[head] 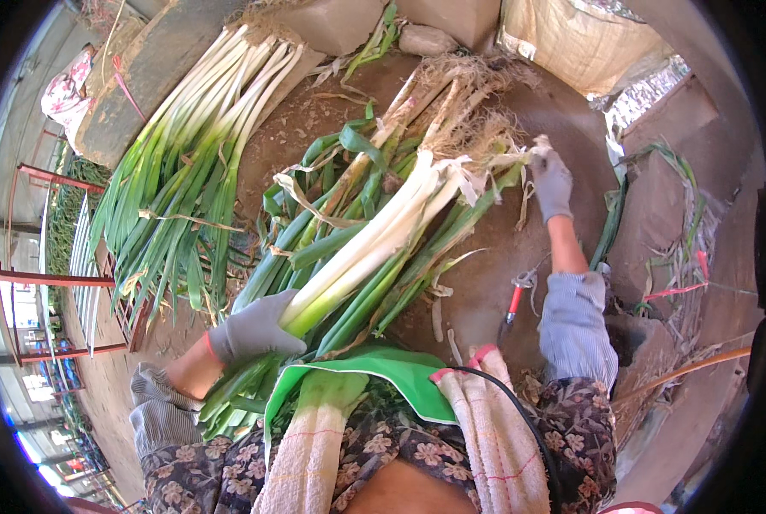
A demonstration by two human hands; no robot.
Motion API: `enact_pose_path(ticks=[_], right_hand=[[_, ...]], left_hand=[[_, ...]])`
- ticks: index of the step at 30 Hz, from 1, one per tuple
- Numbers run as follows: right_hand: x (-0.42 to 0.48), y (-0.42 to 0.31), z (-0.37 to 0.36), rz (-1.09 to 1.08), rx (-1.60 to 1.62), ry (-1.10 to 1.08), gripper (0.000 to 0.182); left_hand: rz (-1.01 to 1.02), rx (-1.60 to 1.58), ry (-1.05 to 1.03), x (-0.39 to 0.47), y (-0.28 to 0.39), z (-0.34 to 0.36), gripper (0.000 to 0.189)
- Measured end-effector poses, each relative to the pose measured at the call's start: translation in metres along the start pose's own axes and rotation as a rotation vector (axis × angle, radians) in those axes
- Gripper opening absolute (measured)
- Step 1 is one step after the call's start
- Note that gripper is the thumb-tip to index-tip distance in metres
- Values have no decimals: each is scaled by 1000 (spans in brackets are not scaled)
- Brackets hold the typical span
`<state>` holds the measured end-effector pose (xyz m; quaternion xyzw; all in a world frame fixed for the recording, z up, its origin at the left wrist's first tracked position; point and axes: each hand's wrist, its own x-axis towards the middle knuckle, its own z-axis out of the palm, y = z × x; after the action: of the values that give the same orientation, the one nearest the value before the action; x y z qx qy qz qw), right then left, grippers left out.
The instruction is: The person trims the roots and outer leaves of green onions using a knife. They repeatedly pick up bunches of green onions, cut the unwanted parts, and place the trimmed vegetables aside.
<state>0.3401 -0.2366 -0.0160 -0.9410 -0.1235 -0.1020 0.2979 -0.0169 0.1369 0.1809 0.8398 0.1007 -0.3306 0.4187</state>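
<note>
My left hand (254, 331), in a grey glove, grips a few long green onions (370, 234) around their green part. Their white shanks slant up and right, with the roots at the far end. My right hand (552, 183), also gloved, is closed at the right of the roots, pinching the end of a loose outer leaf (510, 168). Torn whitish skin hangs by the shanks. Beneath and behind lie unpeeled green onions (447, 112) with brown, shaggy roots.
Peeled green onions (196, 138) lie in a pile at the left. A red-handled tool (516, 299) rests on the brown surface by my right forearm. A woven sack (576, 48) stands at the back right. Red metal bars (55, 278) are at the left.
</note>
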Motion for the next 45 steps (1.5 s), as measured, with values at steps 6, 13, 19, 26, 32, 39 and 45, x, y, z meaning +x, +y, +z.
enact_pose_path(ticks=[6, 13, 19, 26, 32, 39, 45], right_hand=[[-44, -118, 21, 91, 307, -394, 75], [-24, -39, 61, -368, -362, -285, 12], [27, 54, -36, 326, -204, -54, 30], [-71, -73, 14, 439, 774, -627, 46], [-67, -84, 128, 2, 950, 84, 40], [-20, -74, 84, -132, -456, -237, 28], [28, 99, 10, 441, -410, -155, 43]], left_hand=[[1, 205, 107, 7, 7, 16, 73], [-48, 269, 63, 4, 22, 22, 72], [-37, 29, -15, -1, 10, 9, 84], [-165, -680, -227, 8, 2, 15, 79], [-65, -752, -383, 22, -10, 23, 75], [-137, -792, -302, 19, -3, 22, 77], [-44, -318, -216, -24, -21, 9, 80]])
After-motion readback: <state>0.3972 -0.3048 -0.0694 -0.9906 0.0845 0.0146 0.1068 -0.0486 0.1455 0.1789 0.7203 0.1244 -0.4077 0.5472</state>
